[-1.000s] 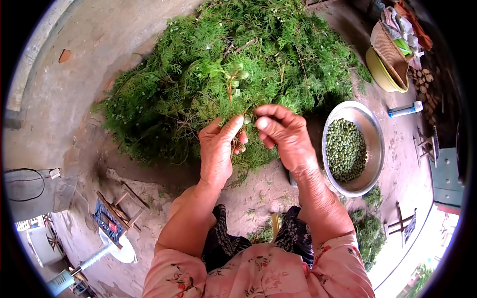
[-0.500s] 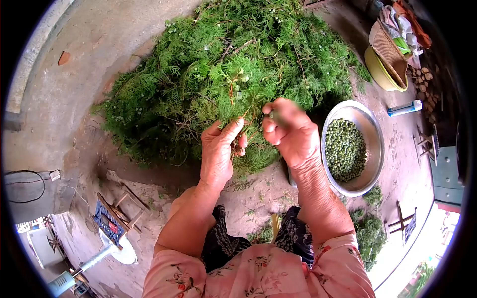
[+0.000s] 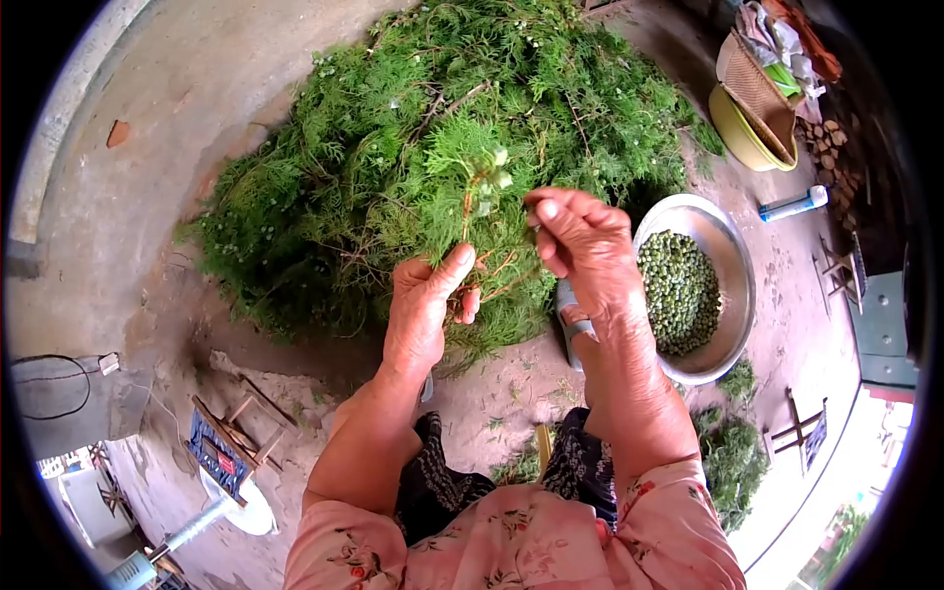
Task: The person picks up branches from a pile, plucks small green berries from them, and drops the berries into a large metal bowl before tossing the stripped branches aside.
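Observation:
My left hand (image 3: 421, 307) is closed round the stem of a conifer sprig (image 3: 467, 211), pinching it between thumb and fingers. Pale green cones (image 3: 490, 179) cluster near the top of the sprig. Just to its right, my right hand (image 3: 588, 241) is raised with thumb and fingers curled together in a pinch. I cannot tell what small thing, if any, lies between its fingertips. Behind both hands spreads a large heap of cut conifer branches (image 3: 324, 187). Right of my right forearm stands a metal basin (image 3: 736, 258) partly filled with small green cones (image 3: 678, 295).
A yellow tub (image 3: 733, 128) with a woven basket (image 3: 755, 79) stands at the far right, near a blue-white cylinder (image 3: 793, 204). Small stools (image 3: 221, 447) are at left and right. More cut greenery (image 3: 733, 472) lies below the basin. A fan (image 3: 236, 506) is at lower left.
My right hand has turned and moved slightly up and to the right, away from my left hand. My left hand has shifted a little left and down, still holding the sprig.

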Action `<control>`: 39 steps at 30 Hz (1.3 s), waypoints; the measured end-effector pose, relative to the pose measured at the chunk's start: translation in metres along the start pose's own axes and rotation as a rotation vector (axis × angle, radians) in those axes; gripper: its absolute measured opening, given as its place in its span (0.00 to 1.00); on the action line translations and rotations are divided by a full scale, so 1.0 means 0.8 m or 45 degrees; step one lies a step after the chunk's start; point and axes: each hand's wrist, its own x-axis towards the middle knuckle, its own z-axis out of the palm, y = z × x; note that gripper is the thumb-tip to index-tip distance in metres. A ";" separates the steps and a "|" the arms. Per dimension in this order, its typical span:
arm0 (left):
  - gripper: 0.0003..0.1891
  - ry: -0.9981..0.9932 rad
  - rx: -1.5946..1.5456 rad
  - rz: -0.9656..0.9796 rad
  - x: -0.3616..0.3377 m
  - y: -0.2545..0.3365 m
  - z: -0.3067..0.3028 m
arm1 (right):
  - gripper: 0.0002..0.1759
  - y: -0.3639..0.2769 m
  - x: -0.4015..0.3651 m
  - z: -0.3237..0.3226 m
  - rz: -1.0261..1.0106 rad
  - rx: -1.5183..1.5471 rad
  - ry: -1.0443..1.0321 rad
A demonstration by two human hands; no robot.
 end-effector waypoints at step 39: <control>0.03 -0.219 -0.266 -0.057 0.009 0.001 -0.005 | 0.09 0.048 -0.006 0.016 0.547 0.619 -0.316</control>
